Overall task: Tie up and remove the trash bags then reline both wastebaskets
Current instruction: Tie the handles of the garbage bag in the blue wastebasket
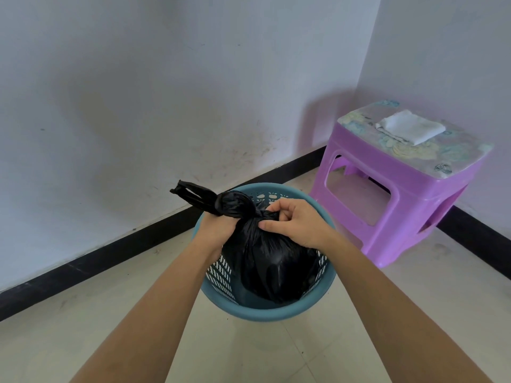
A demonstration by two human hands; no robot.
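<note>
A full black trash bag (272, 268) sits inside a teal perforated wastebasket (262, 310) on the tiled floor. The bag's neck is gathered into a knot (235, 203), and its handle loops stick out up and to the left. My left hand (214, 230) grips the twisted neck just below the knot on the left side. My right hand (296, 223) pinches the bag's plastic right next to the knot, fingers curled over it. Only one wastebasket is in view.
A purple plastic stool (392, 205) stands to the right of the basket in the room's corner, with a folded white cloth (409, 127) on its patterned top. White walls with a black skirting (110, 252) run behind the basket. Pale floor tiles lie in front.
</note>
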